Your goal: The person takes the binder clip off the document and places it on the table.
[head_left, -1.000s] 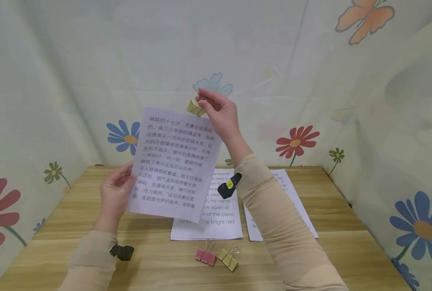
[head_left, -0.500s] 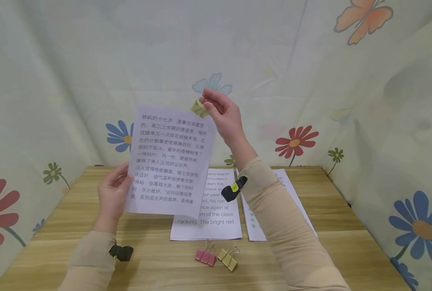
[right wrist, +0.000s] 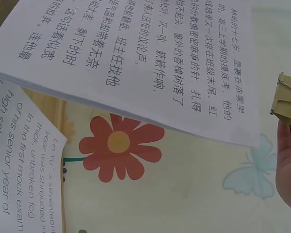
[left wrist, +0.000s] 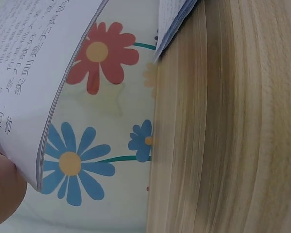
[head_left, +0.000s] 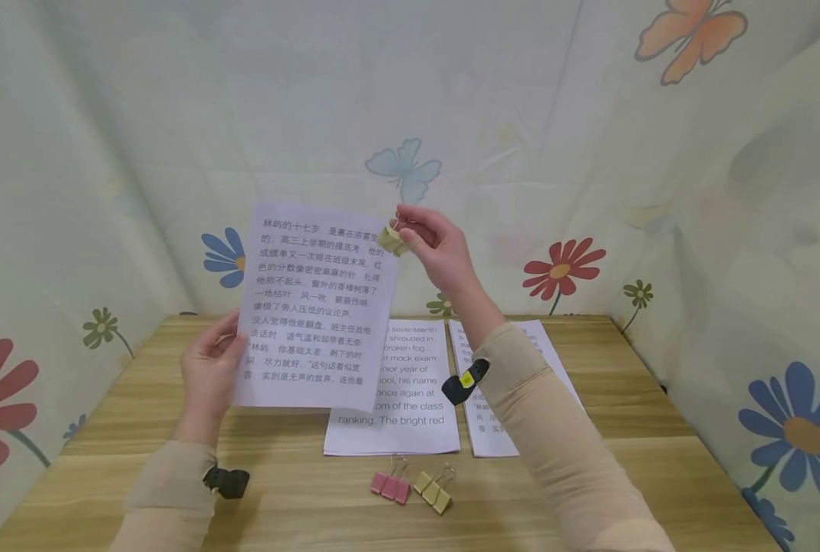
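My left hand [head_left: 205,372] grips the left edge of a thin stack of printed paper [head_left: 313,307], held upright above the table. In the left wrist view the thumb [left wrist: 5,187] presses near the stack's corner. My right hand [head_left: 444,249] pinches a yellow binder clip [head_left: 392,241] by its wire handles. From the head, the clip overlaps the stack's upper right corner. The right wrist view shows this binder clip [right wrist: 287,98] apart from the paper's edge, with only part of the right hand [right wrist: 288,170] visible.
An English-printed stack [head_left: 410,437] lies on the wooden table [head_left: 299,498], partly behind the raised paper. Another Chinese-printed stack [head_left: 537,345] lies to its right, partly under the right forearm. A pink binder clip [head_left: 390,487] and a second yellow one [head_left: 433,492] lie in front.
My right hand has moved down and to the right with the yellow binder clip. The left hand has shifted the paper stack slightly left.
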Demonstrator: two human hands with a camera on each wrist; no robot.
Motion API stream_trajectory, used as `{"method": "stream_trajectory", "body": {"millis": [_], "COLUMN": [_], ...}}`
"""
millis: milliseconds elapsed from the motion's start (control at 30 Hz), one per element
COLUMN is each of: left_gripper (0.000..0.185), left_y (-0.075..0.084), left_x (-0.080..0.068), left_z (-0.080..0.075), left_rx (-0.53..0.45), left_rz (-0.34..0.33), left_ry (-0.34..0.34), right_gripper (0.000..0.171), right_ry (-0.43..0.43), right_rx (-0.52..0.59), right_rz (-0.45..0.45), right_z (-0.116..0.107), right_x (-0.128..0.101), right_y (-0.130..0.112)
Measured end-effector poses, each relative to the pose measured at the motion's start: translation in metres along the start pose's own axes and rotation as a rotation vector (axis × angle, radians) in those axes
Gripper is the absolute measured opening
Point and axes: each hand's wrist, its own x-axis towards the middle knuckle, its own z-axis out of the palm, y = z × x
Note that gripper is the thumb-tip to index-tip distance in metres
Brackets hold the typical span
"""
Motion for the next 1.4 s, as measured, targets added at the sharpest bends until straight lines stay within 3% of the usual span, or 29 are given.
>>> {"method": "stream_trajectory", "body": {"millis": [367, 567, 900, 1200, 1400], "left_gripper": [0.044, 0.044, 0.04, 0.04, 0.039], "left_y": [0.004, 0.003, -0.002, -0.004, -0.01], "left_x": [-0.002, -0.001, 0.005, 0.011, 0.015], "left_z": [0.002, -0.003, -0.018, -0.04, -0.055], "left_rx": [-0.009, -0.028, 0.08, 0.213, 0.238], "left_rz": [-0.017, -0.02, -0.101, -0.089, -0.082], "left_ry": [0.044, 0.053, 0.038, -0.006, -0.029], "right_gripper": [0.039, 0.04, 0.038, 0.034, 0.031], "right_ry": [-0.117, -0.197, -0.324, -0.406, -0.485], "right_rx": [-0.027, -0.06, -0.156, -0.139, -0.151], "right_rz": [0.125, 0.196, 0.338, 0.435, 0.472], "right_z": [-0.028, -0.029, -0.012, 0.016, 0.033], "right_x": [-0.033, -0.054, -0.093, -0.124, -0.143], "right_y": [0.019, 0.023, 0.032, 0.041, 0.047]}}
